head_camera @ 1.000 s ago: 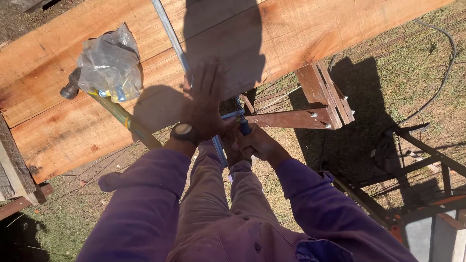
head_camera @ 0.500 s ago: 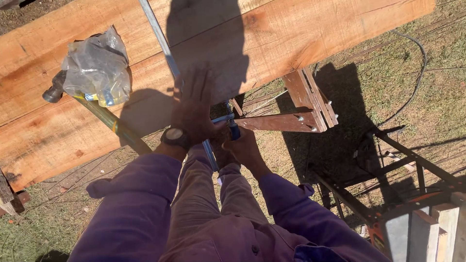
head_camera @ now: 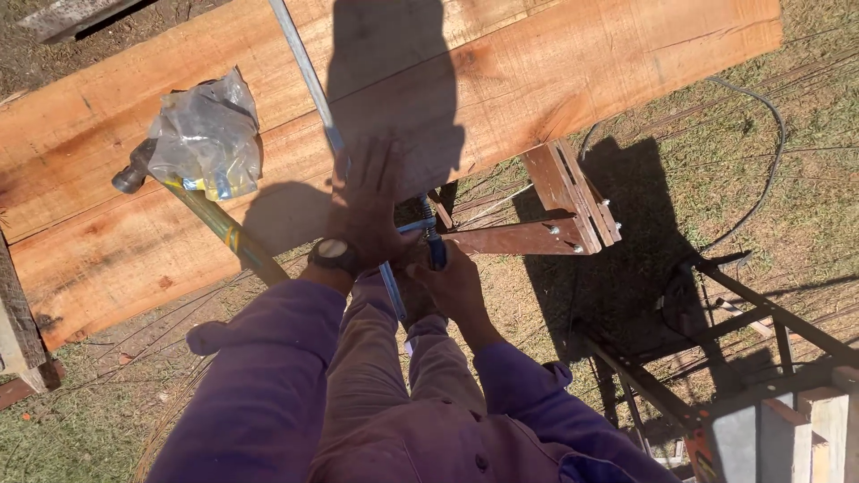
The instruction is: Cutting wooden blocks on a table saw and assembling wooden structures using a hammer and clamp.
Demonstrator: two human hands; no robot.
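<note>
My left hand [head_camera: 369, 207], with a watch on its wrist, lies flat with spread fingers on a wide reddish wooden plank [head_camera: 555, 67]. It presses on a long metal straightedge [head_camera: 309, 80] that runs across the plank toward me. My right hand [head_camera: 452, 282] is closed around the blue handle of a clamp [head_camera: 433, 241] at the plank's near edge, just right of the straightedge. My purple sleeves and brown trousers fill the lower part of the view.
A hammer [head_camera: 210, 219] lies on the plank to the left, partly under a crumpled clear plastic bag [head_camera: 204, 134]. A wooden trestle [head_camera: 559, 210] juts out under the plank. A metal frame [head_camera: 743, 331] and a black cable [head_camera: 761, 143] lie on the grass.
The view has shifted a little to the left. Both hands stay in the same spots on the straightedge and clamp.
</note>
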